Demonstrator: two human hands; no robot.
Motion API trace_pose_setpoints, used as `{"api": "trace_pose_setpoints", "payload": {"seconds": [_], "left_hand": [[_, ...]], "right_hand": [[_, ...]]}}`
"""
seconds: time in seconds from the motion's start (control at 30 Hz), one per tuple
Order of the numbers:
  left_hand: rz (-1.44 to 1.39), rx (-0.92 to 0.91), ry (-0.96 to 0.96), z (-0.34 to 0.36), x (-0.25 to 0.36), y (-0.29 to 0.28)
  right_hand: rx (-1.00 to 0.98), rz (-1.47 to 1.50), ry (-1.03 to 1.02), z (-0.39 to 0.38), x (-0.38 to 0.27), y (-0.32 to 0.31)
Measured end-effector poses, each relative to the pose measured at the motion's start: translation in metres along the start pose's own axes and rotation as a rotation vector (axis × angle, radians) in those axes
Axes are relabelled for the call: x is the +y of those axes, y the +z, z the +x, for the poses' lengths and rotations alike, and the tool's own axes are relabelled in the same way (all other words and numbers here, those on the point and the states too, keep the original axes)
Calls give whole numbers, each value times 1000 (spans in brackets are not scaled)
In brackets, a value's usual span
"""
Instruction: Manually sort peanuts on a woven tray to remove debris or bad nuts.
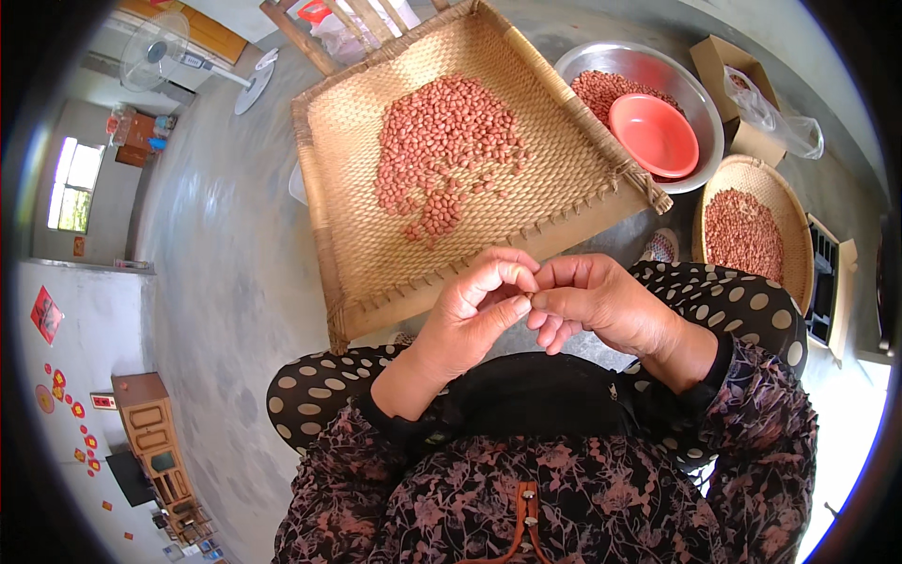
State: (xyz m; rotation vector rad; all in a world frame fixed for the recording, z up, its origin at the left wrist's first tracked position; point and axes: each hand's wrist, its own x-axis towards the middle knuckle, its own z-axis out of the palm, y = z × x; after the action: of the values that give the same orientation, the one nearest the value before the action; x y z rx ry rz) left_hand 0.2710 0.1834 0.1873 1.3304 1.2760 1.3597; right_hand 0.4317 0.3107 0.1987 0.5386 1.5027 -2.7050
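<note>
Close together above the near edge of a square woven tray (366,258), my left hand (484,296) and my right hand (601,301) meet at the fingertips. Thumbs and forefingers of both are pinched round something tiny and brownish, mostly hidden by the fingers; I cannot make out what it is. Reddish-brown shelled peanuts (442,136) lie in a loose heap in the tray's middle. A smaller cluster of them reaches toward my hands, and a few are scattered to its right.
Right of the tray stands a metal basin (705,103) of peanuts with a red plastic bowl (653,136) in it. Nearer is a round basket (794,211) of peanuts. A cardboard box (719,70) stands behind, a wooden chair (305,38) beyond the tray, and a fan (169,52) far left.
</note>
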Motion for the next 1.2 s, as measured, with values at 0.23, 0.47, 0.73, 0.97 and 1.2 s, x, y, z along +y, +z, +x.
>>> {"api": "trace_pose_setpoints", "payload": {"seconds": [0.23,0.47,0.73,0.97,1.2], "left_hand": [[-154,68,7,-2,-14,3],[-299,92,52,2,-10,3],[-382,118,54,3,-11,8],[-707,25,-9,4,-14,9],[-675,33,-2,9,-14,9]], "right_hand": [[-16,32,-41,7,2,-2],[-63,24,-107,11,-2,-2],[-49,63,-156,8,1,0],[-117,67,-184,9,6,-5],[-102,53,-191,4,-2,-3]]}}
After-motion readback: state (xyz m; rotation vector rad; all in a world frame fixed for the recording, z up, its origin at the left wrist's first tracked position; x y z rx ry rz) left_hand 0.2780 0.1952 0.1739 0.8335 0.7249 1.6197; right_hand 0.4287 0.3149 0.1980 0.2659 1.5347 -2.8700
